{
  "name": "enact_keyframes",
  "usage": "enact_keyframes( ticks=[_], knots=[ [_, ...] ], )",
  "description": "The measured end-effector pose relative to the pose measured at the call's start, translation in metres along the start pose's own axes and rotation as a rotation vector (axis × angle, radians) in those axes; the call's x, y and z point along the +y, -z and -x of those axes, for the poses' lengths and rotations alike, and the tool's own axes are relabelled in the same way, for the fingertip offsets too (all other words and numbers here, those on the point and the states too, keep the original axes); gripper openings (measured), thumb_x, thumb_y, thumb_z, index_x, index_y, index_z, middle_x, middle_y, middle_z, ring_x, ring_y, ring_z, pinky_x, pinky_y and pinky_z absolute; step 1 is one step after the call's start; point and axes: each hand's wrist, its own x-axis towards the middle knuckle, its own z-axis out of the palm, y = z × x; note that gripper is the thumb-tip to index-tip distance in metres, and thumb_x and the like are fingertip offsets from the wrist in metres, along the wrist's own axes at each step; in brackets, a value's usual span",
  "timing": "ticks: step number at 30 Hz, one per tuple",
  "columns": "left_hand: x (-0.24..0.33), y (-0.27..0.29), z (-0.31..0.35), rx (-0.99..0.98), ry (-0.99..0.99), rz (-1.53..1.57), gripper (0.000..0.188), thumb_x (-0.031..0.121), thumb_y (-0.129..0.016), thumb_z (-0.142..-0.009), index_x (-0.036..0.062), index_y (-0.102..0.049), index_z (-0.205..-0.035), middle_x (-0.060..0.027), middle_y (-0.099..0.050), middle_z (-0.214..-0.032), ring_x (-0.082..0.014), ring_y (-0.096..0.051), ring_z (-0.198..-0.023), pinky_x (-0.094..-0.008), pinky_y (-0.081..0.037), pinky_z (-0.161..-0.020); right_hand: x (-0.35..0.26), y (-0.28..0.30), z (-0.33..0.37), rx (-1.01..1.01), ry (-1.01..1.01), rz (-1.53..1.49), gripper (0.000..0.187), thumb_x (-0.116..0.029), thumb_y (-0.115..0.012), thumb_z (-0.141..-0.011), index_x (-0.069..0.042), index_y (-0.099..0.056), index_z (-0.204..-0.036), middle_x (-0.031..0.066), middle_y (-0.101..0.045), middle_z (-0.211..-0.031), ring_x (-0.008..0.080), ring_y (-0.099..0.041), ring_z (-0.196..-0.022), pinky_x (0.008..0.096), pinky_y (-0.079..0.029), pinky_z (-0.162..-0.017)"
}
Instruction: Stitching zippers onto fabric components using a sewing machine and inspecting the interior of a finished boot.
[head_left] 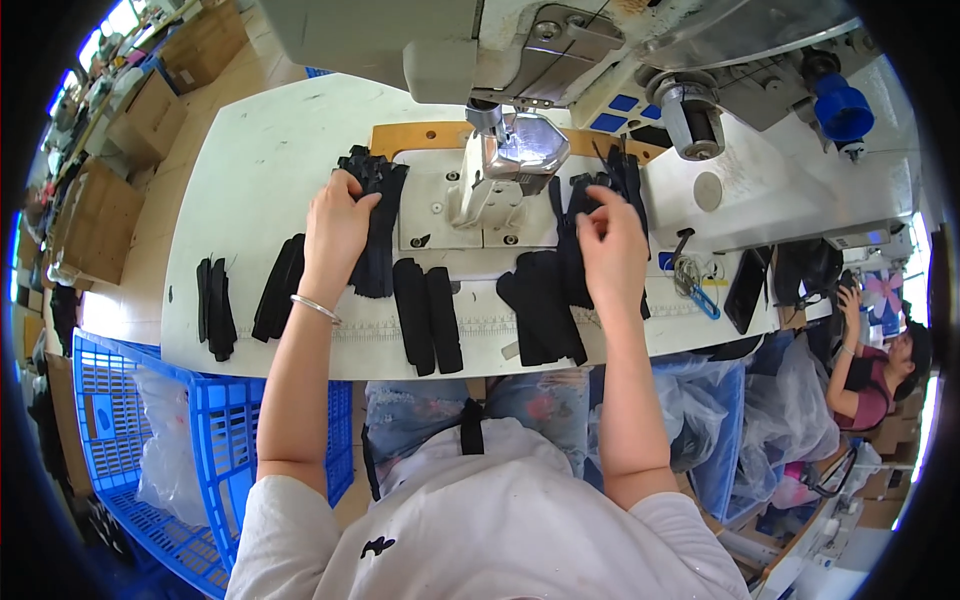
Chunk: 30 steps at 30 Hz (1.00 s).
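Note:
My left hand (338, 222) is closed at the left edge of a bundle of black zippers (378, 250), left of the sewing machine's needle area. Its fingertips press near the bundle's top end, where small dark pieces stick up. Over a second pile of black zippers (572, 262), right of the machine foot, hangs my right hand (612, 250). The fingers there are half bent with the thumb apart, and I make out nothing between them. Black folded strips (427, 315) lie in front of the machine, and more black strips (540, 310) overlap close to my right wrist.
The sewing machine (500, 165) stands over the white table (250, 180). More black strips (215, 308) lie at the left. Blue-handled snips (700, 295) and a dark phone (745, 290) rest at the right. A blue crate (205, 400) stands below left; a co-worker (875, 375) sits far right.

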Motion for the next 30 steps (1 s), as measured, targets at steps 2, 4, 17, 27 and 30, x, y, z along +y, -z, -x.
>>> enact_keyframes(
  ticks=[2,4,17,27,30],
  knots=[
    [0.014,-0.002,0.009,0.123,-0.056,-0.162,0.031,0.019,-0.068,-0.081,0.0030,-0.050,-0.100,-0.0145,-0.060,-0.097,-0.0316,-0.062,-0.087,-0.0409,-0.048,-0.069,0.015,-0.006,0.007,-0.144,0.191,0.403,0.035,-0.012,-0.067,-0.079,-0.010,-0.058,-0.113,0.0084,-0.058,-0.087,0.0263,-0.060,-0.078,0.0378,-0.048,-0.068],
    [0.027,-0.006,0.029,0.122,-0.092,-0.231,0.033,0.023,-0.068,-0.081,0.0033,-0.050,-0.100,-0.0134,-0.059,-0.093,-0.0307,-0.061,-0.085,-0.0399,-0.049,-0.070,0.019,-0.012,0.011,-0.129,0.230,0.431,0.036,-0.012,-0.068,-0.078,-0.009,-0.059,-0.112,0.0077,-0.059,-0.087,0.0261,-0.061,-0.081,0.0387,-0.048,-0.069],
    [0.036,-0.011,0.030,0.270,-0.320,-0.285,0.032,0.020,-0.069,-0.078,0.0042,-0.055,-0.103,-0.0119,-0.057,-0.098,-0.0302,-0.057,-0.088,-0.0401,-0.047,-0.077,0.017,-0.008,0.006,-0.158,0.197,0.350,0.045,-0.008,-0.067,-0.077,-0.012,-0.054,-0.121,0.0067,-0.061,-0.091,0.0268,-0.059,-0.086,0.0369,-0.048,-0.075],
    [0.113,-0.055,0.110,-0.521,-0.123,0.954,0.021,0.012,-0.066,-0.085,-0.0051,-0.064,-0.096,-0.0132,-0.065,-0.093,-0.0159,-0.062,-0.077,-0.0269,-0.049,-0.067,-0.003,0.016,-0.002,0.084,0.213,-0.140,0.036,0.001,-0.062,-0.078,-0.006,-0.059,-0.113,0.0071,-0.053,-0.083,0.0208,-0.055,-0.075,0.0309,-0.046,-0.072],
    [0.134,-0.077,0.095,-0.425,0.004,1.232,0.023,0.013,-0.068,-0.084,-0.0056,-0.064,-0.097,-0.0120,-0.065,-0.093,-0.0111,-0.061,-0.074,-0.0243,-0.048,-0.063,-0.011,0.026,0.011,-0.113,0.014,-0.434,0.041,0.005,-0.061,-0.078,-0.006,-0.057,-0.116,0.0047,-0.052,-0.086,0.0149,-0.054,-0.078,0.0267,-0.046,-0.071]
  ],
)
